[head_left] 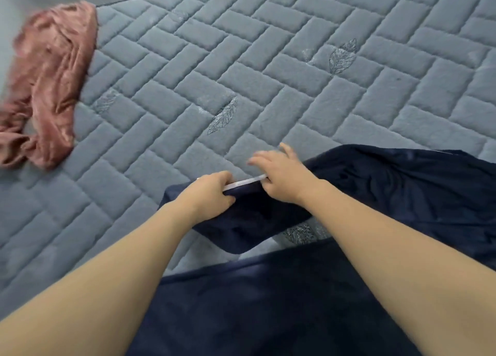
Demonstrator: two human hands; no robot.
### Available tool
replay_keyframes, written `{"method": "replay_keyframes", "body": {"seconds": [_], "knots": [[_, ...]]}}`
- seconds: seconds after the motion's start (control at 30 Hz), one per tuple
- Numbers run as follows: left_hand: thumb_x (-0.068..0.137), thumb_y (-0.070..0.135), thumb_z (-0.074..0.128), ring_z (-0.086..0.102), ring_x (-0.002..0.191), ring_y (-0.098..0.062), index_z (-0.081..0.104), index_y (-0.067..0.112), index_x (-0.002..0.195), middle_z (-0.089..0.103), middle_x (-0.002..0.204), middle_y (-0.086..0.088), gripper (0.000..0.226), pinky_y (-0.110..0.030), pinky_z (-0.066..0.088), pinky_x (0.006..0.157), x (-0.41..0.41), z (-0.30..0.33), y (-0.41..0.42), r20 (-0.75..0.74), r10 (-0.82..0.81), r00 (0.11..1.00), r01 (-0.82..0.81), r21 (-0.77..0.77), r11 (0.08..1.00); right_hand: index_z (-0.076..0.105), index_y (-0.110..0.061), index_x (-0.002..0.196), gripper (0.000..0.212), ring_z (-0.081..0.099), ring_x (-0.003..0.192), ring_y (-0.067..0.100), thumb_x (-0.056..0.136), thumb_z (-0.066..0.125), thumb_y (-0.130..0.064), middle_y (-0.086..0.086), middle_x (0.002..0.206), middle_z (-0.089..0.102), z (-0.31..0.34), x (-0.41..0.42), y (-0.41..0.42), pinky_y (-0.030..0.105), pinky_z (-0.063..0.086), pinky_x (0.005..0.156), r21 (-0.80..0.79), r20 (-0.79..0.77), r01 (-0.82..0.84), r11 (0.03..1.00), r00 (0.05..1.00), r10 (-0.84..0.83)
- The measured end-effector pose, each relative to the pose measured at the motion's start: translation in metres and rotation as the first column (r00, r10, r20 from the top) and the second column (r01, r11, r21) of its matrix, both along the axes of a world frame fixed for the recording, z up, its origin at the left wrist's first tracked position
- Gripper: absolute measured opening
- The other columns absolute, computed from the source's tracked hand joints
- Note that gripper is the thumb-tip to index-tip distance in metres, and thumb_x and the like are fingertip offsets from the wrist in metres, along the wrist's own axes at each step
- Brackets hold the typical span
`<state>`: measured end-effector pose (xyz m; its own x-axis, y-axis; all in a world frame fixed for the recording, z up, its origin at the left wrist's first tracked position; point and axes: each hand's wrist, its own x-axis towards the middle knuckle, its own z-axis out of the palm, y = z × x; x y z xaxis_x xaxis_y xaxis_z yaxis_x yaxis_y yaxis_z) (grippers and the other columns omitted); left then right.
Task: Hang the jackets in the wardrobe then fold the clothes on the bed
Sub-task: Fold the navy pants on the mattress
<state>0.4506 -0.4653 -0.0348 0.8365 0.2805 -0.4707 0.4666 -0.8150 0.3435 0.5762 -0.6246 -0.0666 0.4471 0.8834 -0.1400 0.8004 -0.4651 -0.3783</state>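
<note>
A dark navy garment (402,192) lies spread over the near right part of the bed (241,73). One end of it has a white trimmed edge (245,182). My left hand (212,193) grips that end at the left, fingers curled over the fabric. My right hand (281,175) holds the same edge at its right, thumb below, its fingers blurred and stretched forward. A crumpled pink garment (51,87) lies at the bed's far left edge.
The bed has a grey-blue quilted cover with a brick pattern and stitched leaves. More dark navy fabric (281,307) fills the bottom of the view below my forearms. The floor shows at the upper left corner.
</note>
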Motion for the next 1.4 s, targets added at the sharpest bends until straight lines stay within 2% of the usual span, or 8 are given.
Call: {"method": "replay_keyframes", "body": {"seconds": [0.13,0.37,0.53,0.77,1.03,1.17,1.3,1.4], "knots": [[0.081,0.037,0.063,0.054,0.083,-0.022,0.048,0.029,0.082,0.056,0.087,0.005,0.017,-0.032,0.039,0.065,-0.032,0.028,0.018,-0.194,-0.111,0.975,0.154,0.223,0.963,0.065,-0.02,0.102,0.024,0.059,0.104,0.03,0.09,0.045,-0.017,0.009,0.114,0.065,0.023,-0.008,0.01,0.034,0.043,0.08,-0.344,0.023,0.015,0.939,1.0,-0.008],[0.063,0.057,0.078,0.064,0.082,-0.02,0.065,0.024,0.096,0.064,0.086,0.006,0.049,-0.034,0.052,0.082,-0.098,0.072,0.054,-0.6,-0.007,0.8,0.065,0.075,0.995,0.062,-0.014,0.109,0.026,0.059,0.109,0.029,0.092,0.042,-0.011,0.008,0.116,0.064,0.05,-0.024,0.008,0.035,0.044,0.08,-0.412,0.335,0.025,0.911,0.934,0.126],[0.054,0.092,0.058,0.06,0.085,-0.021,0.055,0.024,0.085,0.059,0.087,0.008,0.075,-0.034,0.044,0.078,-0.11,0.107,0.089,-0.555,0.067,0.829,0.106,0.273,0.956,0.058,-0.007,0.108,0.024,0.056,0.107,0.031,0.094,0.039,-0.008,0.012,0.114,0.061,0.075,-0.007,0.017,0.038,0.041,0.08,-0.316,0.503,0.093,0.944,0.86,0.083],[0.096,0.032,0.035,0.02,0.138,-0.036,0.016,0.018,0.148,0.027,0.143,-0.013,0.057,-0.066,0.004,0.115,-0.085,0.078,0.135,-0.376,0.15,0.914,0.292,0.87,0.398,0.05,-0.007,0.125,0.034,0.046,0.113,0.036,0.092,0.044,-0.016,0.019,0.129,0.044,0.053,-0.009,0.048,0.045,0.033,0.09,-0.035,0.498,0.205,0.978,0.852,-0.161],[0.094,0.037,0.035,0.0,0.147,-0.028,0.005,0.028,0.154,0.002,0.161,-0.005,0.068,-0.074,-0.005,0.107,-0.011,-0.063,-0.049,-0.232,-0.063,0.971,0.138,0.32,0.937,0.021,-0.022,0.151,0.06,0.017,0.144,0.029,0.098,0.035,-0.046,0.009,0.159,0.015,-0.054,-0.006,-0.104,0.055,0.009,0.116,-0.342,0.251,0.431,0.835,0.898,-0.36],[0.097,0.045,0.033,0.014,0.143,-0.026,0.019,0.032,0.149,0.017,0.157,-0.001,0.056,-0.071,0.01,0.108,0.049,-0.101,-0.096,-0.041,-0.018,0.999,0.023,0.127,0.992,0.004,-0.033,0.154,0.06,-0.007,0.149,0.024,0.099,0.02,-0.052,-0.002,0.163,-0.005,-0.089,0.046,-0.167,0.062,-0.001,0.115,-0.432,0.054,0.648,0.627,0.713,-0.699],[0.099,0.043,0.034,0.019,0.141,-0.028,0.026,0.031,0.147,0.023,0.155,-0.003,0.05,-0.068,0.013,0.11,0.107,-0.123,-0.095,0.202,0.156,0.967,-0.19,0.165,0.968,0.031,-0.029,0.148,0.054,0.009,0.147,0.024,0.096,0.035,-0.041,0.002,0.158,0.02,-0.106,0.105,-0.19,0.055,-0.007,0.115,-0.218,0.1,0.631,0.745,0.774,-0.626],[0.097,0.037,0.038,0.01,0.143,-0.028,0.022,0.034,0.148,0.016,0.155,-0.005,0.053,-0.071,0.009,0.109,0.129,-0.132,-0.087,0.234,0.183,0.955,-0.238,0.231,0.943,0.063,-0.02,0.107,0.042,0.045,0.118,0.03,0.076,0.043,-0.041,0.006,0.118,0.054,-0.1,0.136,-0.193,0.044,0.023,0.107,-0.12,0.126,0.533,0.837,0.845,-0.52]]}}
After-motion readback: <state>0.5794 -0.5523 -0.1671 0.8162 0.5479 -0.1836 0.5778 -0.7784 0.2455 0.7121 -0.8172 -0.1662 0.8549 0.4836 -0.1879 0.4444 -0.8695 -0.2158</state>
